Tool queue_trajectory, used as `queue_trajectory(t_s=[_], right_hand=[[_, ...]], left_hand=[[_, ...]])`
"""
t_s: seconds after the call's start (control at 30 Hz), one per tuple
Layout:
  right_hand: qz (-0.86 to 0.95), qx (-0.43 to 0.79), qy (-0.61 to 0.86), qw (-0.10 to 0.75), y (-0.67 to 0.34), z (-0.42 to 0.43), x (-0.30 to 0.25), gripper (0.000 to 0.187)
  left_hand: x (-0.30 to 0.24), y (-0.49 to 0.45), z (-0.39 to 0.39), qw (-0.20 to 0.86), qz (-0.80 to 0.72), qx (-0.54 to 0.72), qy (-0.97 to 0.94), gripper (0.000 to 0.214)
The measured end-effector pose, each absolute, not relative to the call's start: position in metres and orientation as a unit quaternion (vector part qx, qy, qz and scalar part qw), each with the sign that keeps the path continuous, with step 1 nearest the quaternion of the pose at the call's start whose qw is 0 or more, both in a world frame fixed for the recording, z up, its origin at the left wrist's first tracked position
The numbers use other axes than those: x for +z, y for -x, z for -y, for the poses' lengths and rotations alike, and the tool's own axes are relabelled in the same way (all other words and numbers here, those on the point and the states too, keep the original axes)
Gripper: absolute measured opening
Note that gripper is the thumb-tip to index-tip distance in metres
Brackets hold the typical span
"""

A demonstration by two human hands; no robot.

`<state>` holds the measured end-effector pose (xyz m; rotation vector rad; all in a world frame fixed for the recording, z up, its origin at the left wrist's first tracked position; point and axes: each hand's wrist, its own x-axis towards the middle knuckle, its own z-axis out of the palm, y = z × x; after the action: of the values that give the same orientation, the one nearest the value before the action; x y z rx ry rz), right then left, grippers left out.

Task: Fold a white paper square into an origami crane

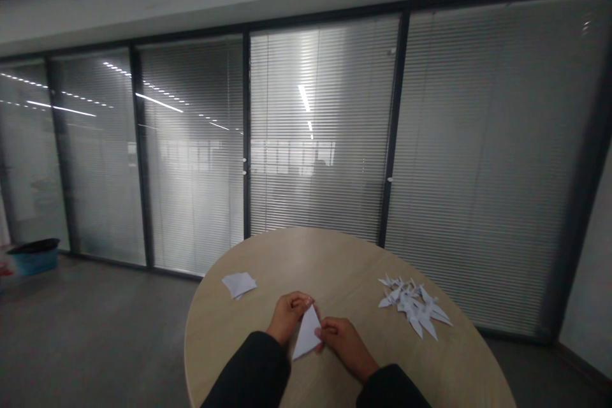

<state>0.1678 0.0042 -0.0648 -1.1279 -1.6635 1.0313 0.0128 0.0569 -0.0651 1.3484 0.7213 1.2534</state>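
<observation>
Distantly, dark-rimmed blue tub [33, 261], left hand [288, 317], right hand [345, 345] pinching paper triangle [306, 333]

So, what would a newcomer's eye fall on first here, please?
The white paper triangle held between the left hand and right hand, near the front of the round wooden table, comes first. To its right lies a heap of folded paper cranes; to its left, farther back, a small piece of white paper.

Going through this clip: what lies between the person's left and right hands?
A white folded paper triangle lies between the left hand and the right hand, touching both, as the head view shows.
</observation>
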Motion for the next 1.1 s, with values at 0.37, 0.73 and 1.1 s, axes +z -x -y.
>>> queue_trajectory(t_s=[0.37,0.73,1.1], right_hand=[[0.665,0.394,0.466,0.431,-0.166,-0.005,-0.062,0.03],[0.66,0.403,0.465,0.432,-0.164,-0.001,-0.059,0.026],[0.66,0.405,0.466,0.428,-0.162,0.0,-0.057,0.026]], left_hand=[[-0.064,-0.014,-0.054,0.601,-0.267,0.545,-0.52,0.043],[-0.067,-0.022,-0.053,0.582,-0.298,0.575,-0.492,0.044],[-0.065,-0.026,-0.048,0.531,-0.332,0.579,-0.522,0.044]])
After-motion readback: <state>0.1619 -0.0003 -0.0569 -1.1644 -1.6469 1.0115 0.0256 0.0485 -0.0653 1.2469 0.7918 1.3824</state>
